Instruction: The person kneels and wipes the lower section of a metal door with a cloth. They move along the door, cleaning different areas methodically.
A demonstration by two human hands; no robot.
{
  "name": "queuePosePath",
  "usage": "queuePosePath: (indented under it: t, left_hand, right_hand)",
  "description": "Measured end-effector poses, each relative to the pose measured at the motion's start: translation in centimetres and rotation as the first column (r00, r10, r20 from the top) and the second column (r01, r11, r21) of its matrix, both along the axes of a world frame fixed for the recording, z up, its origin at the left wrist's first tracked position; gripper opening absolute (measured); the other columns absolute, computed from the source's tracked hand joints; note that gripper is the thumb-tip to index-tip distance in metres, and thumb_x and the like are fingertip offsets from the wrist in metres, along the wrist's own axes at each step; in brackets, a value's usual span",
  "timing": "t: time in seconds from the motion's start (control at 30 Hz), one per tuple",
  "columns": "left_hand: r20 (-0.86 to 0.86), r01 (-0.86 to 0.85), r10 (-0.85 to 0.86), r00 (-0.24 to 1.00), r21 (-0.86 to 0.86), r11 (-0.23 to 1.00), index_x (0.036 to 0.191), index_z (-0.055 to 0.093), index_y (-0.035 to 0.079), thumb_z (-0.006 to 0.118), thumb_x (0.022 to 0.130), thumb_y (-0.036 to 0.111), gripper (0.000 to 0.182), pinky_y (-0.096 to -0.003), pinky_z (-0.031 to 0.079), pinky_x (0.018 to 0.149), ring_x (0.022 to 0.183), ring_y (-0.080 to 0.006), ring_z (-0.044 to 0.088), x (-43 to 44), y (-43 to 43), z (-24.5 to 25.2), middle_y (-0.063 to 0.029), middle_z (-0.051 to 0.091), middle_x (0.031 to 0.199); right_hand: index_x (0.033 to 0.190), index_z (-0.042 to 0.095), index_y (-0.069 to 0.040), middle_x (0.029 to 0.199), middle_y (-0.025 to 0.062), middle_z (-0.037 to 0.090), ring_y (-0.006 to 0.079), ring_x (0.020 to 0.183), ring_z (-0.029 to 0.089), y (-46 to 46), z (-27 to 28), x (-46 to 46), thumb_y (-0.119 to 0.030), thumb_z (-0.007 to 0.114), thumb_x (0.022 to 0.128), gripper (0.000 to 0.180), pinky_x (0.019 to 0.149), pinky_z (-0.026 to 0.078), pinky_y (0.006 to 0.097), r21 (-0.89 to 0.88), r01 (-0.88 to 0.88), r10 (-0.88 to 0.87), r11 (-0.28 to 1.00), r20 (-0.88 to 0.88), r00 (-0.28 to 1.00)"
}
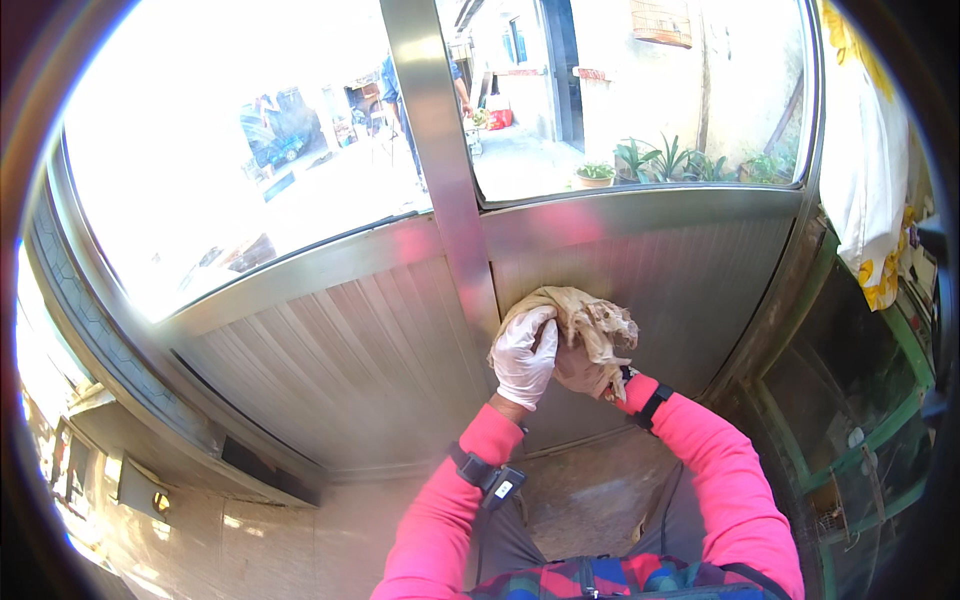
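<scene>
A worn beige cloth (574,309) with frayed edges is bunched up in front of the metal door panels. My left hand (525,356), in a thin white glove, grips the cloth's left side with bent fingers. Under the folds on the right is my right hand (589,371), also gloved; the cloth drapes over most of it, and its fingers are largely hidden. Both hands are close together. Behind them stands a metal-framed door with ribbed lower panels (360,360) and glass above, its upright frame bar (442,135) rising just left of the cloth.
A green-framed cabinet (862,450) stands at the right, below a white and yellow curtain (862,172). Through the glass, a person (397,97), potted plants (637,157) and a hanging birdcage (661,21) show. A curved ledge (187,442) runs along the left.
</scene>
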State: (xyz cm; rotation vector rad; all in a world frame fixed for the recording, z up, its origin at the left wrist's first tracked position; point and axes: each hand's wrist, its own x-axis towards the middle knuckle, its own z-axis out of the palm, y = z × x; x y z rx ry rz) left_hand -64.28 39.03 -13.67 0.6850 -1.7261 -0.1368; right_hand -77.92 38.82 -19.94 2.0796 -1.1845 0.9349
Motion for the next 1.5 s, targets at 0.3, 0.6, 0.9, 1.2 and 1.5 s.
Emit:
queuePosePath:
  t: [0.3,0.6,0.9,1.2,1.5]
  left_hand:
    - [0.550,-0.121,0.317,0.773,-0.362,0.924,0.137,0.050,0.002,0.069,0.074,0.017,0.067,-0.0449,0.048,0.095,0.111,-0.0344,0.061,1.5,-2.0,-2.7,-0.0185,0.059,0.126]
    - [0.620,-0.139,0.507,0.599,-0.543,0.828,0.148,0.039,0.007,0.062,0.082,0.032,0.074,-0.0479,0.029,0.112,0.136,-0.0335,0.041,1.1,-3.4,5.1,-0.0168,0.040,0.150]
    - [0.387,-0.268,0.802,0.454,-0.800,0.538,0.150,0.037,0.009,0.056,0.086,0.045,0.076,-0.0508,0.026,0.114,0.141,-0.0371,0.034,1.3,-5.0,7.4,-0.0143,0.035,0.154]
    - [0.705,-0.059,0.623,0.338,-0.645,0.762,0.148,0.040,0.008,0.056,0.087,0.036,0.068,-0.0467,0.038,0.108,0.133,-0.0312,0.045,-0.2,-5.4,-0.5,-0.0091,0.041,0.150]
    - [0.809,0.163,0.379,0.449,-0.491,0.856,0.148,0.036,0.006,0.056,0.089,0.031,0.067,-0.0417,0.039,0.108,0.126,-0.0292,0.049,-12.2,-4.1,3.3,-0.0127,0.048,0.142]
  right_hand:
    - [0.114,0.063,-0.011,0.117,0.0098,0.064,0.0311,0.113,0.059,4.8,-1.2,-3.2,-0.018,0.064,0.082,0.032,0.110,0.035,0.0502,0.031,-0.245,0.240,0.969,0.113,0.964]
    - [0.102,0.072,-0.017,0.099,0.0022,0.074,0.0211,0.094,0.069,8.1,-7.0,-9.0,-0.008,0.061,0.084,0.023,0.110,0.037,0.0486,0.306,-0.058,-0.151,0.950,0.617,0.773]
    - [0.102,0.073,-0.015,0.097,0.0038,0.074,0.0222,0.093,0.068,8.2,-8.1,-10.5,-0.018,0.055,0.092,0.021,0.107,0.039,0.0483,0.370,-0.178,-0.157,0.912,0.715,0.681]
    - [0.103,0.073,-0.015,0.096,0.0025,0.074,0.0208,0.092,0.068,8.8,-8.4,-9.8,-0.017,0.054,0.093,0.021,0.110,0.038,0.0468,0.389,-0.159,-0.169,0.907,0.684,0.709]
    - [0.103,0.073,-0.018,0.098,0.0037,0.073,0.0235,0.091,0.067,8.2,-9.5,-8.3,-0.021,0.053,0.093,0.022,0.107,0.041,0.0459,0.402,-0.214,-0.097,0.890,0.626,0.774]
